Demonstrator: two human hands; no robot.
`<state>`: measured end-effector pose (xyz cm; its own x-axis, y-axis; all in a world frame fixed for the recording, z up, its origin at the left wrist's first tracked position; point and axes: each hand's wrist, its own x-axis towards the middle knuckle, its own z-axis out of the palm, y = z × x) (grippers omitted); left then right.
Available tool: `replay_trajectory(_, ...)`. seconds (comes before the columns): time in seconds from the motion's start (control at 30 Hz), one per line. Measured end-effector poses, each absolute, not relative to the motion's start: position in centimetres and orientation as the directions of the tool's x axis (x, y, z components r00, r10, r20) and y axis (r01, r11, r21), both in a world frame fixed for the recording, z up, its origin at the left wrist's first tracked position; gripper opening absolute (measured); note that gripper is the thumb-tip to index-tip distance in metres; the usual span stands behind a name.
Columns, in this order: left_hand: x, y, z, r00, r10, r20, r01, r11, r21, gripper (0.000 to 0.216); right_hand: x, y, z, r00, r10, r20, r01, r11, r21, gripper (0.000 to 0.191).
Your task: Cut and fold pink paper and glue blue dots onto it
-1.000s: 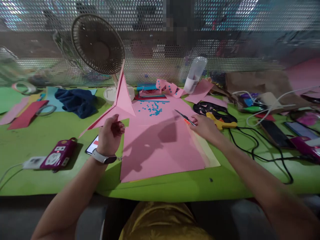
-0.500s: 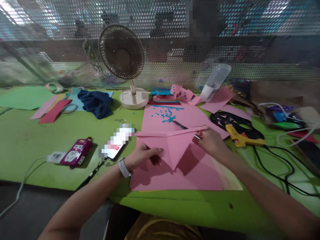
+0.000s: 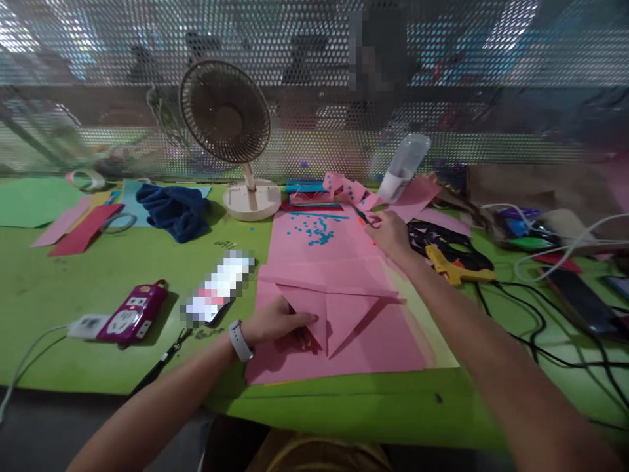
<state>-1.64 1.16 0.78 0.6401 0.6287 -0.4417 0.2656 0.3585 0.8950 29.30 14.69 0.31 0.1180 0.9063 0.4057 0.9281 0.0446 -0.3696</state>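
Note:
A folded pink paper (image 3: pixel 339 298) with triangular flaps lies on a larger pink sheet (image 3: pixel 378 347) on the green table (image 3: pixel 98 275). My left hand (image 3: pixel 278 321), with a watch on the wrist, grips the folded paper's left flap between thumb and fingers and holds it down. My right hand (image 3: pixel 390 233) is stretched out to the far end of the pink sheets. It is closed on small scissors (image 3: pixel 362 218) with an orange handle, beside scattered blue paper dots (image 3: pixel 314 233).
A desk fan (image 3: pixel 223 111) stands at the back before a perforated metal screen. Blue cloth (image 3: pixel 170 206), coloured paper sheets and a tape roll (image 3: pixel 86 178) lie left. A phone (image 3: pixel 219 288) and purple power strip (image 3: pixel 132 313) are near my left hand. A yellow glue gun (image 3: pixel 455 267), a bottle (image 3: pixel 403 167) and black cables (image 3: pixel 540 328) are on the right.
The folded pink paper, held up a second ago, came down flat onto the sheet under my left hand. My right hand left the fold and reached back to the far end, scissors in it.

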Motion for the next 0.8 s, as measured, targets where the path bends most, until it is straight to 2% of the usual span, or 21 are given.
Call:
replay_trajectory(0.13,-1.6,1.2,1.2,0.647,0.636,-0.422,0.267,0.330,0.906,0.041,29.1,16.3,0.5,0.149,0.904,0.400,0.942,-0.007,-0.334,0.030)
replay_trajectory(0.27,-1.6,1.2,1.3,0.652,0.629,-0.424,0.270,0.330,0.905,0.041,29.4,15.0,1.3,0.092,0.920,0.381,0.961,0.018,-0.277,0.033)
replay_trajectory(0.33,-1.6,1.2,1.2,0.650,0.632,-0.421,0.266,0.329,0.906,0.040,29.8,13.1,2.0,0.012,0.960,0.281,0.986,0.036,-0.165,0.031)
replay_trajectory(0.43,-1.5,1.2,1.1,0.655,0.630,-0.416,0.274,0.315,0.909,0.039,30.6,9.8,2.9,-0.077,0.996,0.054,0.997,0.075,0.022,0.026)
replay_trajectory(0.53,-1.4,1.2,1.4,0.651,0.627,-0.427,0.282,0.322,0.904,0.040,31.2,7.4,3.4,-0.146,0.986,-0.083,0.979,0.156,0.132,0.027)
replay_trajectory(0.63,-1.3,1.1,1.6,0.647,0.625,-0.436,0.296,0.320,0.900,0.042,31.3,6.5,3.0,-0.185,0.980,-0.077,0.968,0.195,0.155,0.029)
replay_trajectory(0.8,-1.3,1.1,1.5,0.652,0.637,-0.412,0.299,0.283,0.911,0.041,30.8,6.8,2.1,-0.121,0.992,-0.018,0.981,0.123,0.147,0.030)
